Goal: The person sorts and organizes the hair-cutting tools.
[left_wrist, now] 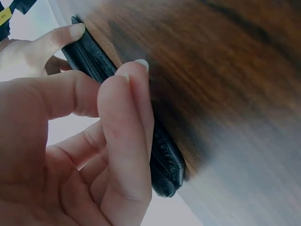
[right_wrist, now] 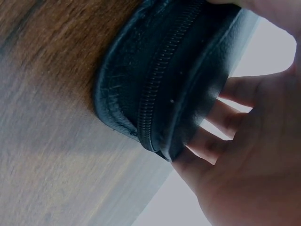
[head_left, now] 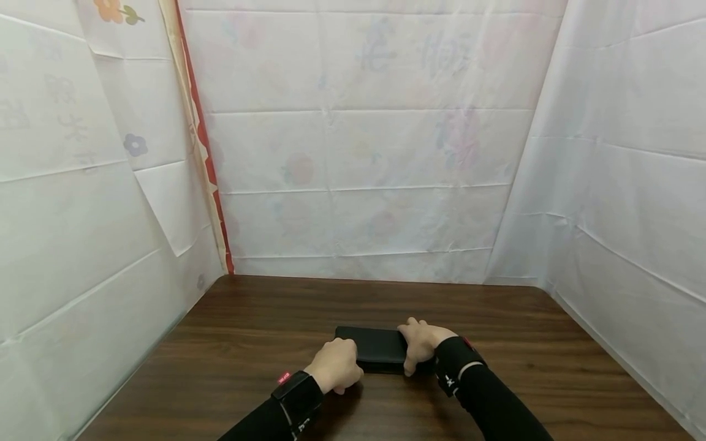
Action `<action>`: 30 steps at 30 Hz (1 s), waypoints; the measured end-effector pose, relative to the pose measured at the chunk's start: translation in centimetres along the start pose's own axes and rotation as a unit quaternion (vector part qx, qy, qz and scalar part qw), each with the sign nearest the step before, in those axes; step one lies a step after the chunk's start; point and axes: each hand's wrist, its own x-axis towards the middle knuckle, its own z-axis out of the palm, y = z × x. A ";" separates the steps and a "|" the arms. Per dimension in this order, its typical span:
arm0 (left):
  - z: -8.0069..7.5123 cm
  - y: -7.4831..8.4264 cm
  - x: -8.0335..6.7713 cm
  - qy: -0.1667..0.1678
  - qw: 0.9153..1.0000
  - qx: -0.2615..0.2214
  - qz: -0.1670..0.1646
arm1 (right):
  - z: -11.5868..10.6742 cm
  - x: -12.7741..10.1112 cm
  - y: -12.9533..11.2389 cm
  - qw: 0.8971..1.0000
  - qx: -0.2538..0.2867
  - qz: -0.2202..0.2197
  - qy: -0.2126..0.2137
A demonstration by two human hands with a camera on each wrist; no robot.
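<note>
A black leather zip wallet (head_left: 379,348) lies flat on the wooden table, its zip side towards me. My right hand (head_left: 420,343) grips its right end, thumb at the front edge and fingers over the top cover. In the right wrist view the closed zip teeth (right_wrist: 149,94) curve round the corner beside that hand. At the wallet's left front corner is my left hand (head_left: 335,365), fingers curled. Its thumb and index finger (left_wrist: 120,136) pinch together right at the zip line in the left wrist view; the zip pull between them is hidden.
The dark wood-grain table (head_left: 265,318) runs back to a white sheet wall (head_left: 358,159). More sheets hang on the left (head_left: 83,245) and right (head_left: 634,214). Both wrists wear black bands (head_left: 300,401).
</note>
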 end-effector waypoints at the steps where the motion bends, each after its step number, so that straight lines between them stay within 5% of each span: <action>1: 0.0 0.0 0.0 0.001 1.000 0.001 -0.001 | 0.0 0.0 -0.1 1.000 -0.001 0.000 0.001; 30: -0.3 -0.5 -0.3 0.007 1.000 0.006 -0.004 | 0.0 0.1 0.1 1.000 0.005 0.001 0.000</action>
